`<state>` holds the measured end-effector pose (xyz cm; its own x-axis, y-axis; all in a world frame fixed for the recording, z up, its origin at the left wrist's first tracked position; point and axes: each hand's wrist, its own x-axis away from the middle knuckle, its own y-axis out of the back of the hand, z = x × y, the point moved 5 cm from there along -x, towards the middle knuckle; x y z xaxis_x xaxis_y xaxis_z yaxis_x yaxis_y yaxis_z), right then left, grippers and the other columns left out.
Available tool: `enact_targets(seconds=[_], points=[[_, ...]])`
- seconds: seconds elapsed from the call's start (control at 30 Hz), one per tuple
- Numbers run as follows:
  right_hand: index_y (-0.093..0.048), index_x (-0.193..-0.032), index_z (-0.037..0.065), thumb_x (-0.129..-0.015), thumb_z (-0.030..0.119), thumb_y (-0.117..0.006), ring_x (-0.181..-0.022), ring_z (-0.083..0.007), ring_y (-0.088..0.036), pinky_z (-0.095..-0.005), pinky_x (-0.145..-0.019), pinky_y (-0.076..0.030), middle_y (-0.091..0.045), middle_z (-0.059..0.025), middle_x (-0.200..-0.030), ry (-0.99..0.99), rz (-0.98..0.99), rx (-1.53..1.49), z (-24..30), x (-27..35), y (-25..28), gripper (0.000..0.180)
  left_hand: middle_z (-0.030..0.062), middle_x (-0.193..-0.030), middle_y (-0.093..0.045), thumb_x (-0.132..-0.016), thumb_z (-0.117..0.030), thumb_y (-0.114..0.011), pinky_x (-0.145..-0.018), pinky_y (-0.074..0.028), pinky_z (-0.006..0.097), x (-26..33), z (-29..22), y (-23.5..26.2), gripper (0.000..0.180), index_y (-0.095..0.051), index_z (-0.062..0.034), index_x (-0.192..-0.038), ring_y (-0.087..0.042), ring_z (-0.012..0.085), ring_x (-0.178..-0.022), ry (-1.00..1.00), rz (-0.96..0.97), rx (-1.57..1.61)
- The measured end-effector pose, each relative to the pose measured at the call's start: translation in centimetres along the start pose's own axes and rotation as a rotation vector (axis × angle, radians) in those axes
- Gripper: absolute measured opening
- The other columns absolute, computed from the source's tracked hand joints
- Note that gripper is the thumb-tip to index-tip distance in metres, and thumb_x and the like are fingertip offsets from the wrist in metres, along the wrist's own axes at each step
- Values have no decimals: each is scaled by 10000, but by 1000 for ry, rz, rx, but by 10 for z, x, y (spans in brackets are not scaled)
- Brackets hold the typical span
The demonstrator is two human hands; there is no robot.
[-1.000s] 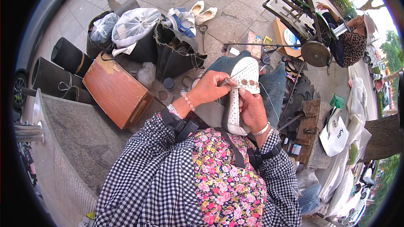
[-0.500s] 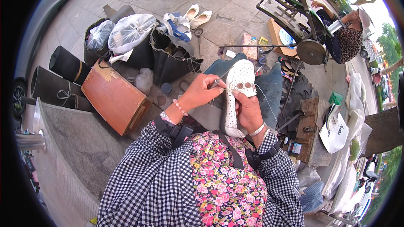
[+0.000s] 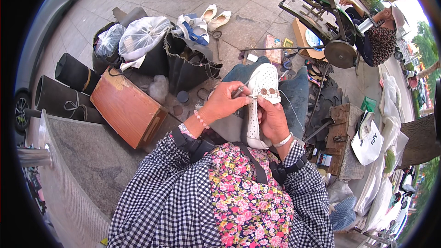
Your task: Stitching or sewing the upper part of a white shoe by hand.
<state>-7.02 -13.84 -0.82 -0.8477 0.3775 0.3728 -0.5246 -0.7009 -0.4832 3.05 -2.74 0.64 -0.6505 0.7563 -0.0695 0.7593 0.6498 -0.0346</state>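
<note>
A white perforated shoe [image 3: 265, 77] with brown flower-like ornaments stands toe-up over my lap. My right hand [image 3: 274, 121] is closed on its side, thumb near the ornaments. In my left hand [image 3: 225, 102], the fingers are curled round an awl [image 3: 237, 93] with a greyish handle. Its tip is hidden by the fingers and the shoe. My left thumb and fingertips meet at the shoe's edge, where a bit of thread shows. A loose white thread [image 3: 294, 105] hangs on the shoe's right, over the blue cloth [image 3: 294, 93] on my knees.
At left lie an orange-brown wooden box [image 3: 126, 105], black rolls [image 3: 76, 72] and bags with a clear plastic sack [image 3: 143, 36]. Pale shoes [image 3: 219, 19] stand ahead. A hand-cranked sewing machine [image 3: 337, 41] is at far right, a person [image 3: 379, 36] behind it. A wooden chest [image 3: 342, 142] stands right.
My left hand has turned and drawn in against the shoe's edge. The awl's shaft, which pointed up and right before, is now mostly hidden. My right hand keeps its hold.
</note>
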Motion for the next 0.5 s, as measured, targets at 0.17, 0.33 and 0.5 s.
enact_targets(seconds=[0.17, 0.33, 0.5], points=[[-582, -919, 96, -849, 164, -614, -482, -63, -496, -205, -394, -377, -578, 26, -669, -1, 7, 14, -1, -2, 2, 103, -88, -625, -487, -788, -77, -635, -486, -299, 180, -2, -5, 0, 67, -624, -19, -820, -377, -10, -574, 64, 21, -95], [-581, -919, 98, -867, 204, -604, -495, -61, -500, -195, -393, -376, -586, 31, -723, 9, 2, -15, 0, -1, 0, 120, -91, -615, -479, -787, -88, -628, -478, -292, 187, -10, -16, -1, 65, -627, -23, -797, -362, -10, -567, -40, -41, -141], [-580, -910, 92, -878, 228, -589, -502, -64, -501, -203, -402, -385, -588, 22, -727, -1, 9, -27, -1, -1, 2, 139, -89, -616, -484, -782, -92, -631, -479, -296, 189, -16, -11, -2, 73, -631, -22, -804, -363, -8, -565, -47, -25, -112]])
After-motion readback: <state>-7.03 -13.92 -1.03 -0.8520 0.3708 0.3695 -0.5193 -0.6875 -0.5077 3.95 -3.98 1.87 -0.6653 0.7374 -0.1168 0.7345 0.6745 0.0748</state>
